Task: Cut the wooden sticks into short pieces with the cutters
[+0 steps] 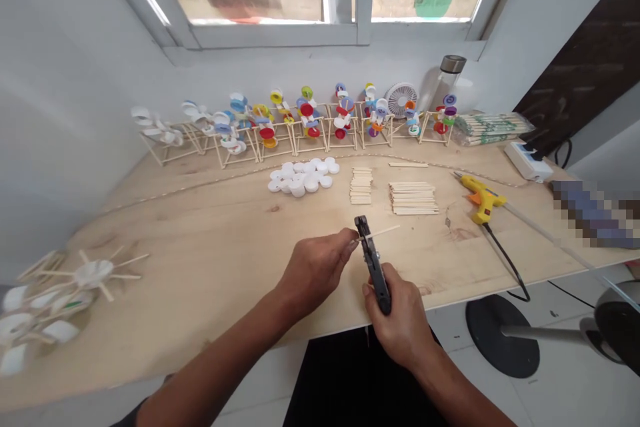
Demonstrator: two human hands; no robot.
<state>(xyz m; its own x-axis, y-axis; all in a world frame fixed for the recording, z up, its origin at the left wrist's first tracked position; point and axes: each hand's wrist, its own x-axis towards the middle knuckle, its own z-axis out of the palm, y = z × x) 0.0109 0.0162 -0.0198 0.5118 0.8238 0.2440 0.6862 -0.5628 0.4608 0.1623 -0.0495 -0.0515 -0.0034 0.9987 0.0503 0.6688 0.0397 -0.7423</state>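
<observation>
Right now the left hand has its fingers pressed together, pinching a thin wooden stick whose near end sits in the head of black hand cutters, their jaws closing around it. The right hand wraps its fingers round the cutters' handles, above the front edge of the plywood worktop. Stacked craft sticks lie at 1 o'clock from the hands, white bottle caps at 11, and a yellow hot glue gun at 2. Squeezing with the left fingertips so near the jaws could nip them, and a slanted grip could split the stick or flick a piece toward the stacks.
</observation>
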